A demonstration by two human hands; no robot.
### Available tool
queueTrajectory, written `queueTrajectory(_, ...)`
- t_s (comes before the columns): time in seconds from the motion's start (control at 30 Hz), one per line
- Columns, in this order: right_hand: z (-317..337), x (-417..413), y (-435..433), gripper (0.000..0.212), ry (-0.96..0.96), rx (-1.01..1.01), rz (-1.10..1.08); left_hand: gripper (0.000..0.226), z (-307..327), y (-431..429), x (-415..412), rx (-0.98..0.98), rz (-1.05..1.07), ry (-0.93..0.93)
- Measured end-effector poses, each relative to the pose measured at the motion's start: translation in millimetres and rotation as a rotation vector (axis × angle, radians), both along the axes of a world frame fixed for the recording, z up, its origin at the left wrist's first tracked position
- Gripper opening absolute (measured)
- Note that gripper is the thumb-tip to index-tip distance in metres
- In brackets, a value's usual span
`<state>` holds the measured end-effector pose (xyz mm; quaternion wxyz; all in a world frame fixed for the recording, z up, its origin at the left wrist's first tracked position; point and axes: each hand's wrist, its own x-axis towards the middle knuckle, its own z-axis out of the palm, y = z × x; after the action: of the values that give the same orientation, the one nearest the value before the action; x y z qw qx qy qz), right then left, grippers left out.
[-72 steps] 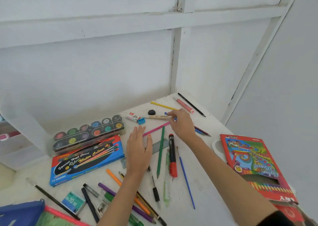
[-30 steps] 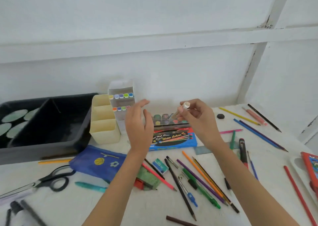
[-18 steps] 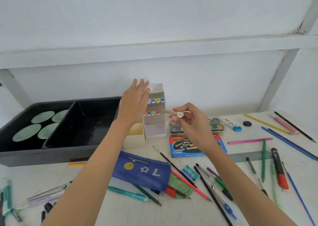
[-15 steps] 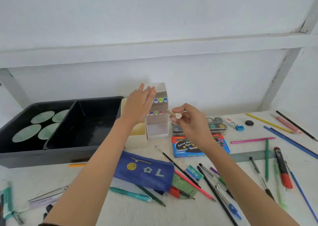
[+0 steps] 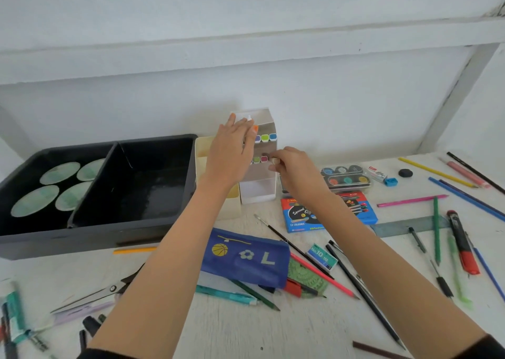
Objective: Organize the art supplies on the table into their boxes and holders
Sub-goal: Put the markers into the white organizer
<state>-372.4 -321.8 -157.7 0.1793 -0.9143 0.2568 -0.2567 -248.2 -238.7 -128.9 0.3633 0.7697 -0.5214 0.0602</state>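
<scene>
Both hands moved fwd to marker box [image 5: 258, 194]: L hand [image 5: 232, 153] lay flat on its front, fingers straight; R hand [image 5: 296, 168] pinched marker [image 5: 275, 161] betw. fingertips, at lower row's right end.

Illum.: bright, diffuse, even; source dir. not identifiable. Shadows: faint, soft-edged on desk [image 5: 300, 331] beneath forearms. Glare: weak sheen on black tray [image 5: 153, 192] floor. Wide-angle distortion: wall beam [image 5: 246, 47] bows toward frame edges. Left hand [image 5: 232, 151] fingertips slightly blurred; overall detail soft.
</scene>
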Motion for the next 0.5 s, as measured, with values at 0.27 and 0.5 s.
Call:
queueTrajectory(0.27,6.5,16.1,-4.1,0.027,0.352,-0.241,-0.183,0.041,2.8,-0.5,-2.1,-0.002,0.037,-0.021)
queueTrajectory(0.5,6.1,20.0,-5.0,0.025,0.409,-0.251,-0.206,0.041,4.1,0.7,-3.8,0.006,0.045,-0.015)
